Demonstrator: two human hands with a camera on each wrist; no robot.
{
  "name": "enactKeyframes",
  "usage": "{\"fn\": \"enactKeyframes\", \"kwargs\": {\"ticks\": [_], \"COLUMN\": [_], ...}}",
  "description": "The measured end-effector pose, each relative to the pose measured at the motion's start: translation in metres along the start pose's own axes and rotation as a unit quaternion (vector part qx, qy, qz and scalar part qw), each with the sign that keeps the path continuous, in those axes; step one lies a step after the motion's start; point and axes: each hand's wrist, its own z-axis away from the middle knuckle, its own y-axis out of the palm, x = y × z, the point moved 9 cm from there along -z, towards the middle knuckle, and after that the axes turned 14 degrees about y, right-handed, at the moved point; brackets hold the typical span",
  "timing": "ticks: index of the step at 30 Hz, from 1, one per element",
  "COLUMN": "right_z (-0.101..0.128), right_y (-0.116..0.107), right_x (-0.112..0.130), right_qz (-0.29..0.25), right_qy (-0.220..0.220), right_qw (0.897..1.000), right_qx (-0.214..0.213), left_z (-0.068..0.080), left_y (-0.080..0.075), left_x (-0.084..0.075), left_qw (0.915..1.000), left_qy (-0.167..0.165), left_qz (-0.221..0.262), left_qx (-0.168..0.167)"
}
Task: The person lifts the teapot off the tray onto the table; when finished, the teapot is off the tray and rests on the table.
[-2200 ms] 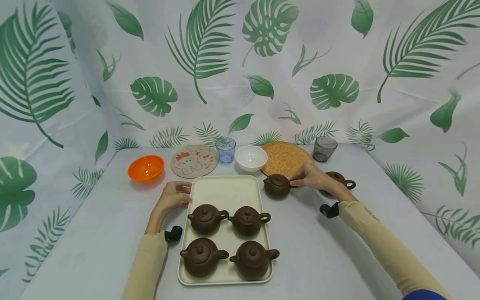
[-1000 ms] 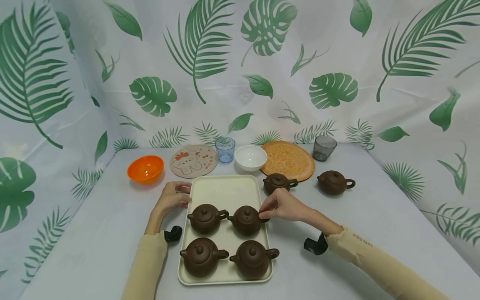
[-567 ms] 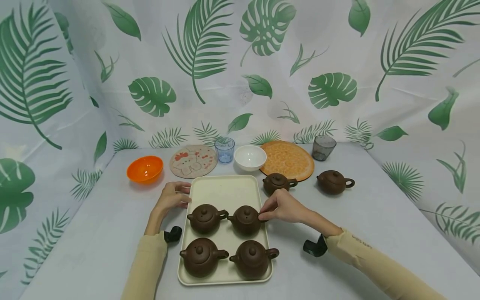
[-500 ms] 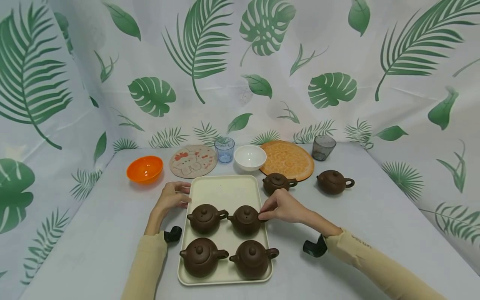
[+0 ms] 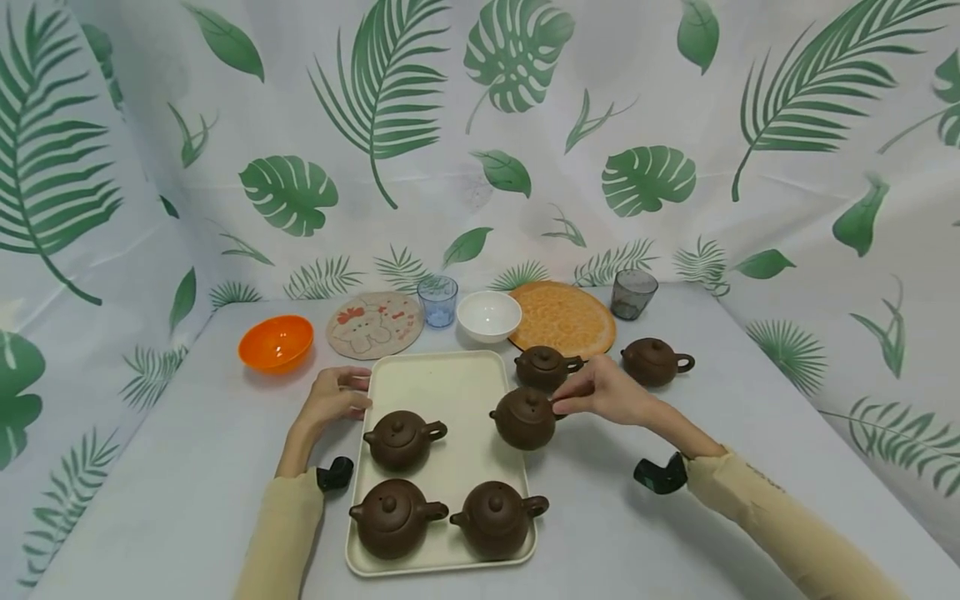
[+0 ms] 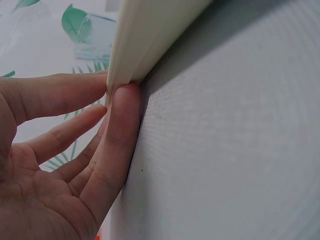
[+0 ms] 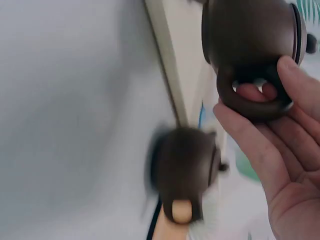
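My right hand (image 5: pixel 611 390) pinches the loop handle of a dark brown teapot (image 5: pixel 525 419) and holds it raised over the right edge of a cream tray (image 5: pixel 442 379). In the right wrist view this teapot (image 7: pixel 250 30) is close, thumb and fingers at its handle. The fingertips of my left hand (image 5: pixel 330 398) rest against the tray's left rim; the left wrist view shows fairly straight fingers (image 6: pixel 122 117) at that rim. Three brown teapots stand on the tray: one at middle left (image 5: pixel 401 440), one at front left (image 5: pixel 392 521), one at front right (image 5: pixel 495 521).
Two smaller teapots stand on the table, one (image 5: pixel 542 367) just behind the raised one, another (image 5: pixel 651 361) farther right. Along the back are an orange bowl (image 5: pixel 276 346), a bunny mat (image 5: pixel 373 327), a blue glass (image 5: pixel 438 300), a white bowl (image 5: pixel 489 317), an orange-slice mat (image 5: pixel 570 321) and a grey glass (image 5: pixel 633 293).
My right hand let go of a small teapot behind the tray, took the handle of the tray's middle-right teapot, and has lifted it up and right. The left hand stays at the rim.
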Motion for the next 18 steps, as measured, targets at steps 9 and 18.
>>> {"fn": "enactKeyframes", "kwargs": {"ticks": [9, 18], "right_z": [0.047, 0.091], "right_y": [-0.054, -0.099], "right_x": [-0.042, -0.104], "right_qz": [0.025, 0.053], "right_qy": [0.02, 0.079], "right_qw": [0.999, 0.994], "right_qx": [-0.024, -0.058], "left_z": [-0.003, -0.003], "left_y": [0.003, 0.0], "left_x": [0.002, 0.0], "left_qw": [1.0, 1.0], "left_qy": [-0.007, -0.006], "left_qz": [-0.002, -0.008], "left_qx": [0.0, 0.0]}}
